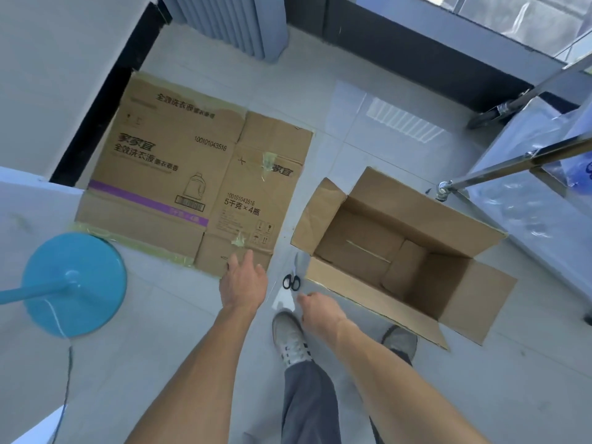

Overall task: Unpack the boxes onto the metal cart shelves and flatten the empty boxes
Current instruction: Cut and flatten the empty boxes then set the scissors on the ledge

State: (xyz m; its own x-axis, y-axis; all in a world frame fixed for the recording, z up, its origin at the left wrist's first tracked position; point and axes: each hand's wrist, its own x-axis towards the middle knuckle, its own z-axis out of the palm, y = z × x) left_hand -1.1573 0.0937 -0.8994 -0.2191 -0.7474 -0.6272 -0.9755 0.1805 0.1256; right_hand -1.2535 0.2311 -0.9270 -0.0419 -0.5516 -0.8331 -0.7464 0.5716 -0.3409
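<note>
head | left hand (245, 282) grip open, right hand (317, 310) grip loose, empty | risk: scissors (292, 277) underfoot beside open box (400, 251) while flattening; trip or cut

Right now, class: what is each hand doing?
Left hand: open, holding nothing.
Right hand: loosely curled, holding nothing.

Printed on the flattened brown cardboard box (192, 174) lying on the floor: "100101043516" twice, "5千克 × 4瓶", "全效洗衣液" and brand characters "家家宜", beside a bottle outline and handling symbols.
</note>
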